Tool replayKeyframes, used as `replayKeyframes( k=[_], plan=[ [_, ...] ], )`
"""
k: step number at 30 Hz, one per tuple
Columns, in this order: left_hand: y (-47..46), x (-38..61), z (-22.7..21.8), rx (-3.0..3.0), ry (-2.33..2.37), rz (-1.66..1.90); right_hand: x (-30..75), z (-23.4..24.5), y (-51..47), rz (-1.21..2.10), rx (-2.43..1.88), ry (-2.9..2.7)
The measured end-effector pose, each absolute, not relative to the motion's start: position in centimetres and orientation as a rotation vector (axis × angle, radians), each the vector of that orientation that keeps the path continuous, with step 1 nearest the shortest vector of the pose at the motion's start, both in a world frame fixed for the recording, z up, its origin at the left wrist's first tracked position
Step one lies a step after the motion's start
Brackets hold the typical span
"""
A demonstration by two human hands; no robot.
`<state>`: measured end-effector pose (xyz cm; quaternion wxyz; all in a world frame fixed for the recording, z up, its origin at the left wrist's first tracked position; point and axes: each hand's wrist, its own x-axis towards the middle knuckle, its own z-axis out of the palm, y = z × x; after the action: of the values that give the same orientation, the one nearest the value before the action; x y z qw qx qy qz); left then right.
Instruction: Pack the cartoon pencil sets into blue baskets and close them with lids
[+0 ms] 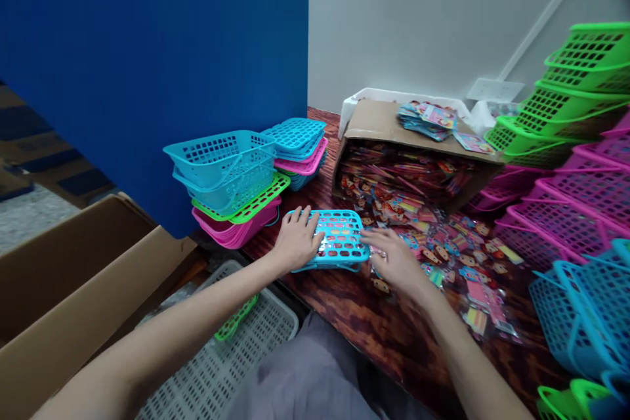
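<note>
A blue perforated lid (339, 239) lies on a basket on the dark wooden table (374, 321), with colourful packets showing through its holes. My left hand (296, 239) rests flat on the lid's left side, fingers stretched out. My right hand (394, 261) lies at the lid's right edge, fingers extended and touching it, over loose sticker packets (457, 256) spread across the table.
Stacked blue, green and pink baskets (231, 184) and lids (298, 144) stand at left before a blue partition (147, 65). A tipped cardboard box (408, 164) spills packets. Green, pink and blue basket stacks (581, 164) fill the right. A white crate (236, 354) and carton (63, 289) sit below left.
</note>
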<state>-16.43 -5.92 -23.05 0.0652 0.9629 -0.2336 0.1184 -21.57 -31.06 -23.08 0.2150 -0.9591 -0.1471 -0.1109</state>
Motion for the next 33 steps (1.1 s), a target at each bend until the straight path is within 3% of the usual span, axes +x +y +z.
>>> replayKeyframes(
  k=[3, 5, 10, 16, 25, 33],
  plan=[
    [-5.8, -16.4, -22.7, 2.891, -0.721, 0.361, -18.2, -20.3, -28.7, -0.069, -2.735, -0.044],
    [-5.8, -16.3, -22.4, 2.876, -0.718, 0.367, -15.5, -19.6, -26.6, -0.076, -2.744, 0.12],
    [-5.5, -16.1, -22.6, 2.795, -0.663, 0.353, -10.5, -21.5, -24.4, -0.043, -2.665, 0.355],
    [-5.2, -14.9, -24.0, 2.605, -0.47, 0.273, -9.4, -24.1, -25.9, 0.096, -2.572, 0.343],
    [-2.2, -13.8, -25.0, 2.2, 0.145, 0.263, -9.7, -23.9, -25.2, 0.074, -2.609, 0.305],
    [-0.7, -11.3, -24.4, 1.759, 0.222, -0.062, -9.9, -23.6, -24.8, 0.084, -2.673, 0.281]
  ],
)
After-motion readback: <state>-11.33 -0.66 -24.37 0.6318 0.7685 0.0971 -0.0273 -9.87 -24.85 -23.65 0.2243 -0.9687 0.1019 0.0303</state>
